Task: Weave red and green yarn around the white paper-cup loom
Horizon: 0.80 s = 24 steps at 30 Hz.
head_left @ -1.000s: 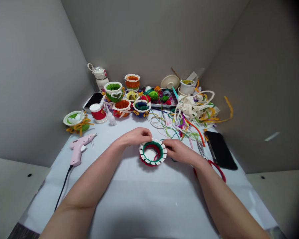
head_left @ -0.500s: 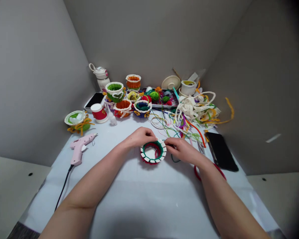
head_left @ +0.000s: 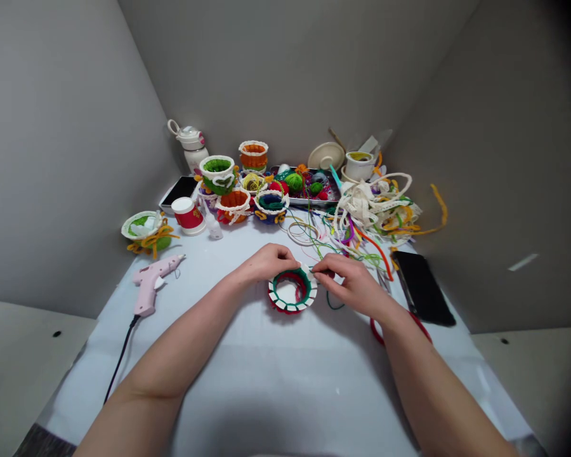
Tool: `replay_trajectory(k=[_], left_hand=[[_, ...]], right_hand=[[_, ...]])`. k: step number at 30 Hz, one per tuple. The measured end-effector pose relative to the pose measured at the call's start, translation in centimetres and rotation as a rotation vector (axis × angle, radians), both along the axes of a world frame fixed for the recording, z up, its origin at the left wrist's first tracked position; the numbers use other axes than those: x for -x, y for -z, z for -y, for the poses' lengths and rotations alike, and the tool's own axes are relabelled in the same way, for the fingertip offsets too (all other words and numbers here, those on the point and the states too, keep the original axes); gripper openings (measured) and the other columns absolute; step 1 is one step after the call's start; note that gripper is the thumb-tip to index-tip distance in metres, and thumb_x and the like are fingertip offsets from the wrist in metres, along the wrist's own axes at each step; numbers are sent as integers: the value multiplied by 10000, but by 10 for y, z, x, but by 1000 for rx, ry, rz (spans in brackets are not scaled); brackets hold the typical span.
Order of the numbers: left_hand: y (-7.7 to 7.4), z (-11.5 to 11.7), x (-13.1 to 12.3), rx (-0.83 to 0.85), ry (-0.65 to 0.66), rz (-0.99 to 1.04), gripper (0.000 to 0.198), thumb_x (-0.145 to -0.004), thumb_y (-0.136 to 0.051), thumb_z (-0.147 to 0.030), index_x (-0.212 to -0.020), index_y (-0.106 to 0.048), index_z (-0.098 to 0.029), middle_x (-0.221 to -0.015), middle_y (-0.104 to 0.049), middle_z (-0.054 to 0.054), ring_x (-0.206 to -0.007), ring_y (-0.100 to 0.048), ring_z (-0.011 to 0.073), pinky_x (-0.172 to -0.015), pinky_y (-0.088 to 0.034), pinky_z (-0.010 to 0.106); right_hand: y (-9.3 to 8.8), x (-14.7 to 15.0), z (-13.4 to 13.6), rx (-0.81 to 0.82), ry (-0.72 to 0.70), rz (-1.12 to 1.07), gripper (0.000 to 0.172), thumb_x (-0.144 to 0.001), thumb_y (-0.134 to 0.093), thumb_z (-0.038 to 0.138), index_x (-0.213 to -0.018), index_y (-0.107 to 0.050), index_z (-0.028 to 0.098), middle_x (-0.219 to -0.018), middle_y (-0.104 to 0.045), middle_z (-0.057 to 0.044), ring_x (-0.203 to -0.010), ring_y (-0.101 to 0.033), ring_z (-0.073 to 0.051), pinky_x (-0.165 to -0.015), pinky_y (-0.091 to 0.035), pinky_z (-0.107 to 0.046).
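Now left fingers [head_left: 288, 256] pinch the cup's rim [head_left: 292, 307], right fingers [head_left: 324, 275] pinch yarn [head_left: 313, 270] beside it.

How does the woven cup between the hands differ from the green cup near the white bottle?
The woven cup shows flat white tabs around its top; the green cup has a thick white rim. The left hand touches the woven cup; no hand touches the green cup. Both look round.

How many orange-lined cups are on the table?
2: a front orange cup, just left of the blue cup, and a back orange cup, left of the yarn tray. Others may be hidden in the clutter.
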<state>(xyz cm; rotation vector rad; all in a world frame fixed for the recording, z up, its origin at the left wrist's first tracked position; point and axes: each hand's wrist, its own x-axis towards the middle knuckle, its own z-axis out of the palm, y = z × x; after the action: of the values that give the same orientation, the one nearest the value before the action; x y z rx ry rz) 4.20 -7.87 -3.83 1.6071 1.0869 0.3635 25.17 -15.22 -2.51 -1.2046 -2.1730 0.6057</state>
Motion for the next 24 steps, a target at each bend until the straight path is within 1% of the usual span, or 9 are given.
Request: replay_trajectory(k=[6,10,15,20,24], left_hand=[[-2,0,-1,12,-1,9,265,-696,-641,-390,-730,-637,-126,-679,-602,13,-621,-506,106,-606,-411,239],[-4,1,-1,23,-9,7,268,-689,-643,-394,-717,-623,-128,-681,-599,13,-623,-507,108,-591,-397,235],[-2,-1,0,46,-17,8,282,-676,-646,-411,-720,-616,-134,-672,-588,3,-602,-490,102,-569,-385,228],[-2,-3,2,74,11,5,279,-672,-643,-405,-748,-627,-137,-656,-573,-8,-589,-473,98,-550,-366,221],[-4,-3,4,75,16,-17,246,-685,-615,-384,-743,-616,-145,-607,-522,-30,-552,-426,86,-511,-319,215]], right_hand=[[-1,1,1,-49,-17,19,146,-926,-496,233,-868,-625,199,-786,-613,-52,-758,-551,-177,-678,-422,-297],[-4,-5,1,-25,-61,52,128,-920,-515,225,-864,-626,196,-783,-608,-45,-740,-539,-166,-682,-417,-292],[-5,-11,1,26,-62,64,135,-908,-521,219,-841,-635,194,-788,-616,-46,-732,-545,-161,-679,-423,-286],[2,-9,0,133,-79,62,138,-893,-511,201,-821,-628,188,-770,-614,-34,-705,-550,-148,-658,-424,-265],[11,-7,-1,152,-51,67,135,-881,-499,179,-821,-620,187,-759,-599,-17,-683,-538,-135,-636,-403,-248]])
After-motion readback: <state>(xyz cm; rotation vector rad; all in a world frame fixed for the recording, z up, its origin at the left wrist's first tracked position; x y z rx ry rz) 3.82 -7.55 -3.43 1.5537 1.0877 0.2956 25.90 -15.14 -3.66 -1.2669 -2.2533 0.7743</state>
